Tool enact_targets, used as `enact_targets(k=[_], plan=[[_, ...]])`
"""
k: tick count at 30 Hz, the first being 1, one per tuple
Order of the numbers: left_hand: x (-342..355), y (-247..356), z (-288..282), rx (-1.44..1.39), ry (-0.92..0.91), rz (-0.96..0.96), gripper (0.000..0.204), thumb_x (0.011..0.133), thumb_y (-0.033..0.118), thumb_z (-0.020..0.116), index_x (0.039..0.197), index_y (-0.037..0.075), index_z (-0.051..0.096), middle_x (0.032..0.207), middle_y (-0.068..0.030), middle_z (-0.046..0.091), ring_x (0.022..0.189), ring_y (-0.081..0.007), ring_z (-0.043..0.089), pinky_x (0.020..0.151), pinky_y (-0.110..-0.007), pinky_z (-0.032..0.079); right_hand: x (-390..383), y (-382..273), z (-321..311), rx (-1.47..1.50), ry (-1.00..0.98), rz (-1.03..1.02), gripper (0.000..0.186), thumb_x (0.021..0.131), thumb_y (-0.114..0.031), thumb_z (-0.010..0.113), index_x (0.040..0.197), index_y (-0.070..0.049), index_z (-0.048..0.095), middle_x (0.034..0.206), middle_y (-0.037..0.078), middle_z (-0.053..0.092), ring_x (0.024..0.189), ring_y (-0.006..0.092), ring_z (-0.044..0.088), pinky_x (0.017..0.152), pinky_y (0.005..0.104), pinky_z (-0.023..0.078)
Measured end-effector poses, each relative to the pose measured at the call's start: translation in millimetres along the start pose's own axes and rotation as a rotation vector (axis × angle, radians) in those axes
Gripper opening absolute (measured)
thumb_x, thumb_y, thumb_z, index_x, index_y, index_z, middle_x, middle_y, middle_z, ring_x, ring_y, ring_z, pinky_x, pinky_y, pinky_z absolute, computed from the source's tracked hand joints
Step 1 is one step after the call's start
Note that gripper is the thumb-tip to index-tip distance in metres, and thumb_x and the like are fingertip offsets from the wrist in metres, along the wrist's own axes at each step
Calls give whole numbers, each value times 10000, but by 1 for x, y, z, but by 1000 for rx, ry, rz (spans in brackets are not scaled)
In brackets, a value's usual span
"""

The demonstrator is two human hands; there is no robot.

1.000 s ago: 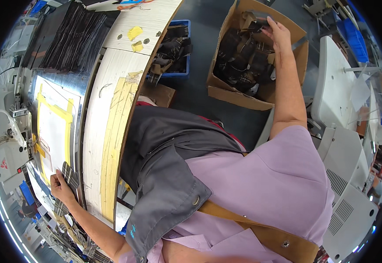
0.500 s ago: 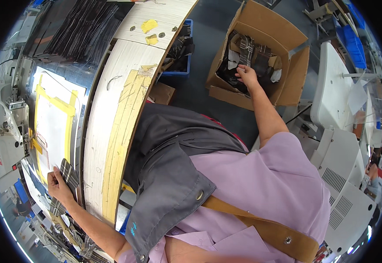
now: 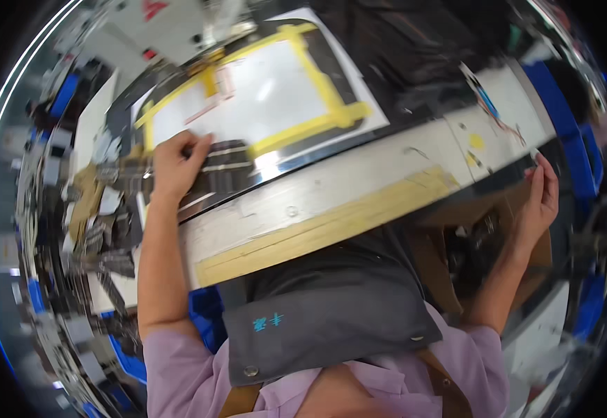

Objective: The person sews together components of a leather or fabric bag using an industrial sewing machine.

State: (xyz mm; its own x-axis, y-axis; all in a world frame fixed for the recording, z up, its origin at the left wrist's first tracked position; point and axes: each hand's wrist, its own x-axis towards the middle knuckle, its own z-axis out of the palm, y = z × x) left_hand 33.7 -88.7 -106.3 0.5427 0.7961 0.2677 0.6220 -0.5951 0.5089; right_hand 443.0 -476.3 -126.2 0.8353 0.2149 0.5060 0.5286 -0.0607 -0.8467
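Head view puts your left hand [image 3: 174, 164] at ten o'clock, fingers flat on a dark striped strip [image 3: 223, 167] just below the white panel framed in yellow tape [image 3: 262, 94]. Your right hand [image 3: 539, 198] at three o'clock is raised beyond the table's curved edge [image 3: 359, 216] above the cardboard box [image 3: 450, 272]; its fingers curl, but you cannot tell whether they pinch anything.
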Motion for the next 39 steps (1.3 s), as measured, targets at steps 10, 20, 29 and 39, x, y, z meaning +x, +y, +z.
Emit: enact_targets(k=[10, 20, 29, 39], plan=[[30, -27, -18, -137, -62, -119, 278, 890, 296, 749, 833, 27, 711, 646, 23, 616, 611, -53, 502, 579, -253, 408, -22, -120, 234, 97, -1226, -651, 216, 899, -54, 644, 1105, -19, 699, 945, 133, 678, 866, 285, 634, 811, 345, 492], [113, -38, -5, 168, -53, -185, 374, 862, 498, 699, 905, 133, 765, 736, -75, 711, 738, -266, 695, 680, -401, 523, -12, -112, 393, 1, -1180, -1001, 257, 923, -256, 650, 1099, -85, 728, 919, 74, 678, 970, 285, 606, 837, 407, 511], [121, -47, -1, 157, -42, -152, 376, 851, 450, 741, 901, 77, 748, 671, -90, 645, 616, -210, 599, 617, -359, 462, -18, -111, 400, 9, -1134, -1003, 255, 879, -284, 712, 1028, -83, 764, 841, 30, 651, 870, 228, 577, 766, 373, 498], [119, -40, 4, 242, 8, -77, 373, 845, 476, 738, 867, 104, 742, 685, -81, 685, 631, -247, 646, 622, -391, 495, -18, -108, 401, 38, -1104, -1009, 244, 848, -238, 747, 1003, -49, 754, 847, 69, 645, 867, 248, 577, 753, 378, 472]])
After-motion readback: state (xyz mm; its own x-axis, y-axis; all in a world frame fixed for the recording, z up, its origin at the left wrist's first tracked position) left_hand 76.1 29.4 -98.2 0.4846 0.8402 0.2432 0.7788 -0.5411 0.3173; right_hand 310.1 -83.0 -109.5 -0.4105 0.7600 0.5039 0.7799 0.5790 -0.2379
